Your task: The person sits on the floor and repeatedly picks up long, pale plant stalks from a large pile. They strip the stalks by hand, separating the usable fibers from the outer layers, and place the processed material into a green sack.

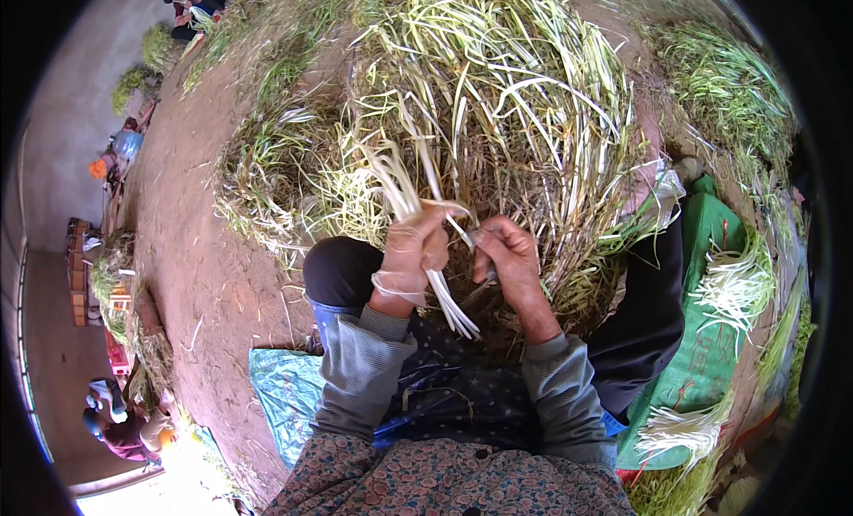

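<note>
My left hand (414,249), in a thin translucent glove, is closed around a small bunch of pale stalks (448,304) whose white ends point down to the right. The thumb and fingers of my right hand (510,256) pinch the end of a stalk or leaf strip (460,231) that runs between both hands. A small greyish thing shows under the right fingers; I cannot tell what it is. Just beyond both hands lies a large heap of long green and whitish leafy stalks (533,110), tangled with dry brown strands.
A green woven sack (703,303) at my right carries white-stalked bundles (733,283). A blue-green plastic sheet (283,396) lies at my left. More greens (723,76) are piled at the upper right. Other people sit at the lower left (123,426) and upper left (200,3).
</note>
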A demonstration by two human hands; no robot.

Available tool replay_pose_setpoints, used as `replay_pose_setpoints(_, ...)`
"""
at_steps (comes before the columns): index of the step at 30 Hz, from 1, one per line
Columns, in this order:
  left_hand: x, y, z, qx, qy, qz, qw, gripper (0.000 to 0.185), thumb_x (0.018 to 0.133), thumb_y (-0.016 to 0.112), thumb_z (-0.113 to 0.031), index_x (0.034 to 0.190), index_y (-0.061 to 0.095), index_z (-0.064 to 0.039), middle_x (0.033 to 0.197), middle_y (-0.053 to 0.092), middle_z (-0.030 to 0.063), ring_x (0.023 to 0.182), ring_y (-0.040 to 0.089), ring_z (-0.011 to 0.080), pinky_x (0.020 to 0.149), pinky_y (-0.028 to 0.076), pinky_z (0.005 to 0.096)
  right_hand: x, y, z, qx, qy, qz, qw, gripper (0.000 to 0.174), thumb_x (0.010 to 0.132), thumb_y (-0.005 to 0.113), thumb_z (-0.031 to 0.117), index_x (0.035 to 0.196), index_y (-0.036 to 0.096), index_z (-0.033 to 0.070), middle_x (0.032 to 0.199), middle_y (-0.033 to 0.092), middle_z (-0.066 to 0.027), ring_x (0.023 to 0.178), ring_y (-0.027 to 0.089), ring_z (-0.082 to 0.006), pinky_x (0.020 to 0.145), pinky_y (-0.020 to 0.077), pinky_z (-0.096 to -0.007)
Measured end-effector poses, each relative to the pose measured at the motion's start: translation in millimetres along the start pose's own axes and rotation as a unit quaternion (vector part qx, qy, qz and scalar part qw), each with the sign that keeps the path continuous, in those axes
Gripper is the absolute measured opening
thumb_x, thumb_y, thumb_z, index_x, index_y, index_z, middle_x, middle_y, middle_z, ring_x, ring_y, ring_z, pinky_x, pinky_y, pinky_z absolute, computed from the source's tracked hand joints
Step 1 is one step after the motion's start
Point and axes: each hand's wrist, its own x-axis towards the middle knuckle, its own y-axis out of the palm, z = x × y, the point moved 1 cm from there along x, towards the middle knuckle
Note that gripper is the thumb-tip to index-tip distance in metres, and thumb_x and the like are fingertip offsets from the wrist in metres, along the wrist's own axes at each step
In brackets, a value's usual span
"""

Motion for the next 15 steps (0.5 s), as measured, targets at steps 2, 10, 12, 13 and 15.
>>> replay_pose_setpoints(2,3.6,-7.6,-8.1,-0.046,0.019,0.024,0.998,0.023,0.092,0.050,-0.019,0.096,0.063,0.000,0.043,0.035,-0.0065,0.032,0.027,0.0050,0.032,0.020,0.0219,-15.4,-9.1,3.6,-0.077,0.022,-0.056,0.995,0.009,0.088,0.055,0.009,0.084,0.055,0.001,0.062,0.054,-0.0018,0.048,0.053,-0.0070,0.038,0.0456,-0.0205)
replay_pose_setpoints(10,7.2,-40.3,-58.8,-0.110,0.123,0.083,0.983,0.025,0.093,0.050,-0.022,0.099,0.057,0.002,0.042,0.033,-0.0062,0.031,0.028,0.0048,0.029,0.023,0.0199,-90.7,-128.1,18.7,-0.522,-0.029,-0.232,0.820,0.008,0.082,0.061,0.010,0.089,0.060,0.006,0.081,0.066,-0.0053,0.060,0.060,-0.0198,0.058,0.0479,-0.0309)
replay_pose_setpoints(12,9.5,-41.5,-53.3,-0.137,0.099,0.125,0.978,0.026,0.094,0.049,-0.020,0.098,0.057,0.004,0.041,0.034,-0.0056,0.031,0.028,0.0049,0.029,0.023,0.0202,-77.6,-82.5,38.0,-0.668,-0.133,-0.169,0.713,0.023,0.077,0.069,0.014,0.098,0.063,0.010,0.089,0.068,-0.0043,0.084,0.063,-0.0215,0.079,0.0464,-0.0351)
replay_pose_setpoints(13,11.2,-38.3,-48.7,-0.161,0.085,0.146,0.972,0.026,0.094,0.049,-0.020,0.098,0.057,0.004,0.041,0.034,-0.0055,0.031,0.029,0.0049,0.029,0.023,0.0204,-65.8,-64.9,40.5,-0.602,-0.156,-0.172,0.764,0.029,0.076,0.070,0.012,0.105,0.062,0.011,0.092,0.068,-0.0037,0.081,0.063,-0.0215,0.080,0.0473,-0.0360)
replay_pose_setpoints(15,5.6,-34.8,-50.5,-0.194,0.069,0.176,0.963,0.027,0.094,0.049,-0.021,0.098,0.057,0.005,0.041,0.034,-0.0052,0.031,0.029,0.0049,0.029,0.023,0.0209,-34.9,-15.0,43.6,-0.541,-0.222,-0.059,0.809,0.042,0.079,0.067,0.014,0.119,0.054,0.012,0.090,0.068,-0.0095,0.051,0.056,-0.0155,0.045,0.0474,-0.0271)
